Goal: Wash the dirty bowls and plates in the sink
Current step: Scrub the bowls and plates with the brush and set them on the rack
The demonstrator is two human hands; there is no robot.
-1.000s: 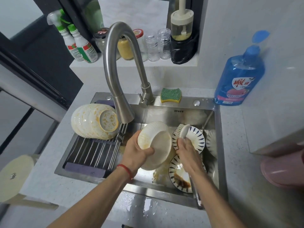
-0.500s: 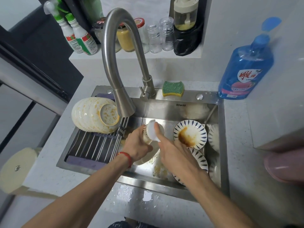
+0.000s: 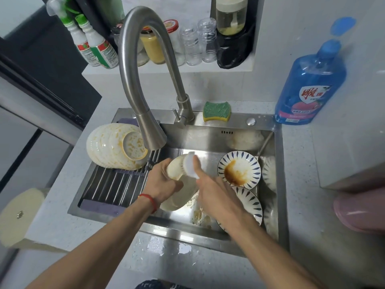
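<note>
I observe the left hand (image 3: pixel 161 184) gripping a stained cream bowl (image 3: pixel 179 192) over the sink (image 3: pixel 279 184), fingers curled round its rim at nine o'clock. The right hand (image 3: pixel 216 195) holds a white brush (image 3: pixel 190 164) against the bowl's twelve o'clock edge, fingers wrapped on it.

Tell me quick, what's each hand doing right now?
Left hand: holding a dirty bowl over the sink.
Right hand: holding a white scrub brush against it.
</note>
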